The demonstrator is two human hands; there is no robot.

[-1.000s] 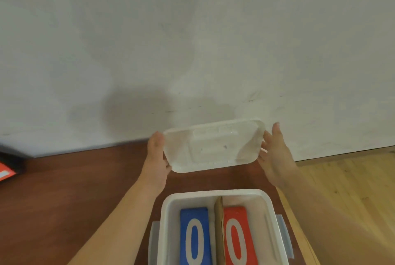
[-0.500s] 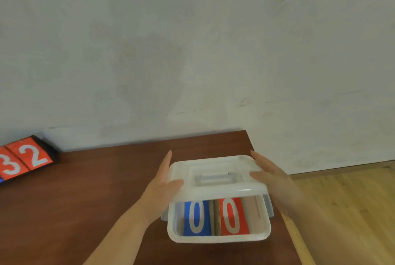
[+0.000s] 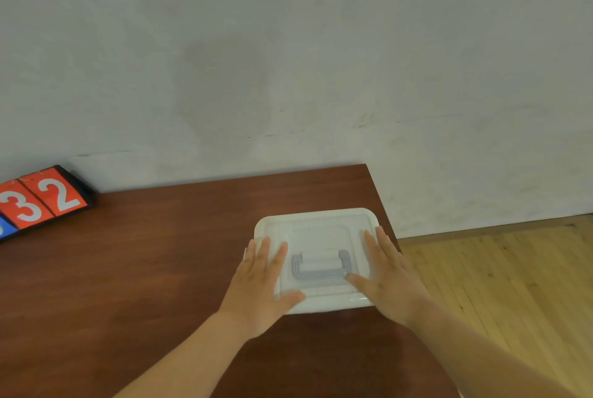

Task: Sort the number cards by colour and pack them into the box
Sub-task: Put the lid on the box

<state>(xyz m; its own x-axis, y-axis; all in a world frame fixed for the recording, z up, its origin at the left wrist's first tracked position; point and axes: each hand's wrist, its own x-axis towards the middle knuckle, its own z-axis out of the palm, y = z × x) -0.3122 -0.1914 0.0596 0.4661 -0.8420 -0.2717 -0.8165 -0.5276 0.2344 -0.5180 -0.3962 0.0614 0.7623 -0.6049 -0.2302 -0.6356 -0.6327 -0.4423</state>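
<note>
Half a second back we held the lid tilted over the open box, blue and red cards showing; now the lid [image 3: 317, 230] lies flat on the box in the lower centre of the frame and hides box and cards alike, and both our palms have come down on top. Our left grip [image 3: 260, 285] is spread flat on the lid's left part, fingers straight, thumb reaching along the near edge; our right grip [image 3: 388, 279] is spread the same way on the right part. Between the two lies the grey handle [image 3: 319, 264], touched by neither so far as we can tell. We judge the step to be seating the lid: we should press evenly on both sides at once, then work out toward the corners until the rim sits down all round, pushing straight down and not sideways, since the box stands near the counter's [image 3: 160, 269] right edge. At the frame's left edge a scoreboard [image 3: 41, 202] shows red 3 and 2; whether those belong in the box we cannot tell.
</note>
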